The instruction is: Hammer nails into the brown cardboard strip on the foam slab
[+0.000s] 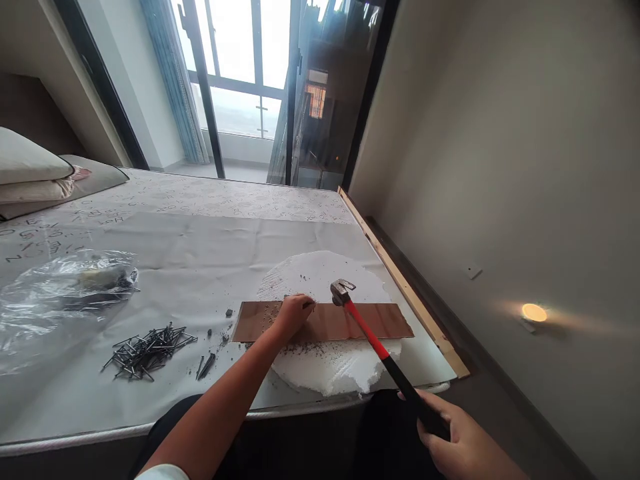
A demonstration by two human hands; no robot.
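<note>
A brown wooden plank (373, 320) lies across a white foam slab (320, 275) on the covered mattress. My left hand (294, 313) rests on the plank near its left part, fingers pinched together on a small dark nail at the fingertips. My right hand (463, 440) grips the black end of a hammer (373, 333) with a red and black handle. The hammer's metal head hangs just above the plank, a little to the right of my left fingertips.
A pile of dark nails (147, 350) lies to the left, with a few loose ones beside it. A crumpled clear plastic bag (60, 293) sits further left. Pillows (35, 173) are at the far left. A wall runs along the right.
</note>
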